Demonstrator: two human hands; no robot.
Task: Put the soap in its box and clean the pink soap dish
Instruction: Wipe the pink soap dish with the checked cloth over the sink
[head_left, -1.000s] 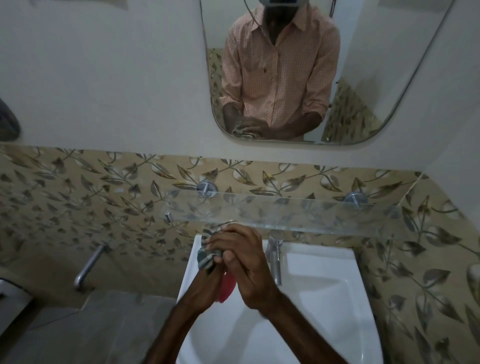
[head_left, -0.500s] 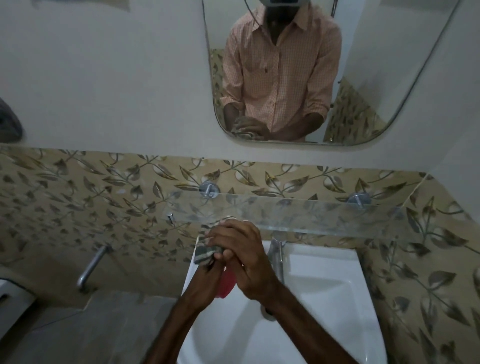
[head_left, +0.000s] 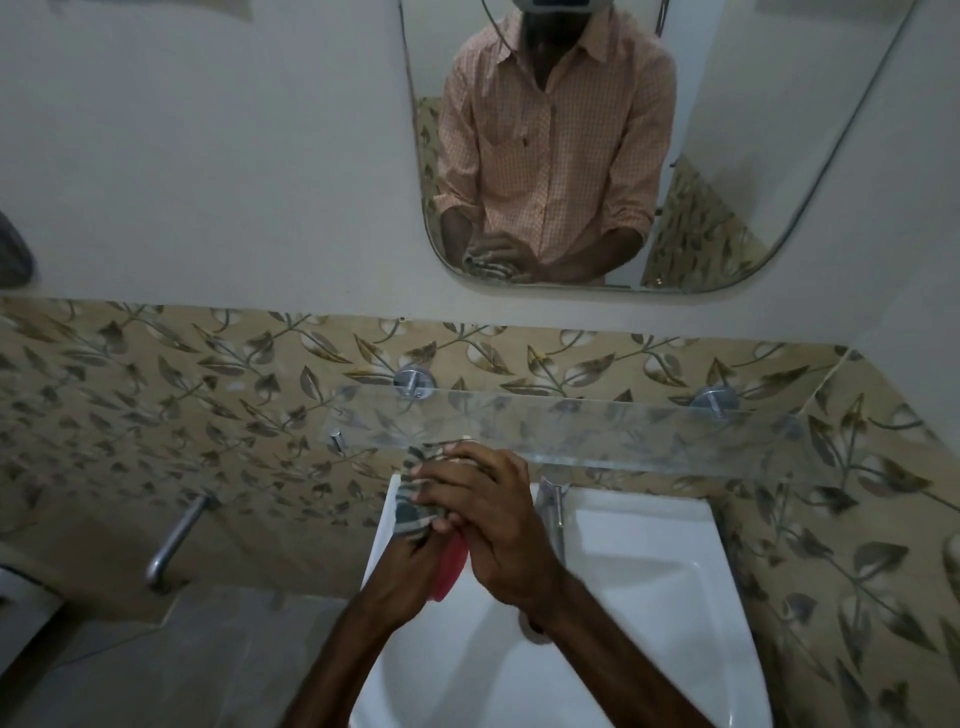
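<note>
Nearest to us, two bare forearms rise from the bottom edge and meet above the white sink (head_left: 649, 623), whose basin fills the lower middle of the view. Our left hand (head_left: 410, 566) comes up from below and wraps around the pink soap dish (head_left: 451, 571), of which only a red-pink sliver shows between the two hands. Our right hand (head_left: 493, 525) lies over the top, fingers curled down and pressing a striped grey cloth (head_left: 413, 499) against the dish; the cloth bunches out at the far left of the fingers. Both hands are closed, the left on the dish, the right on the cloth. The dish is held in the air over the left part of the basin, touching neither basin nor rim.

Just right of the hands a metal tap (head_left: 557, 514) stands at the far edge of the sink. Well to the left, a second metal spout (head_left: 174, 540) juts from the leaf-patterned tile wall (head_left: 208, 395). Farther on, a glass shelf (head_left: 623, 431) runs across the wall above the sink on two round metal mounts. Farthest, a mirror (head_left: 779, 156) on the pale wall reflects a person in an orange checked shirt with the hands joined around the cloth.
</note>
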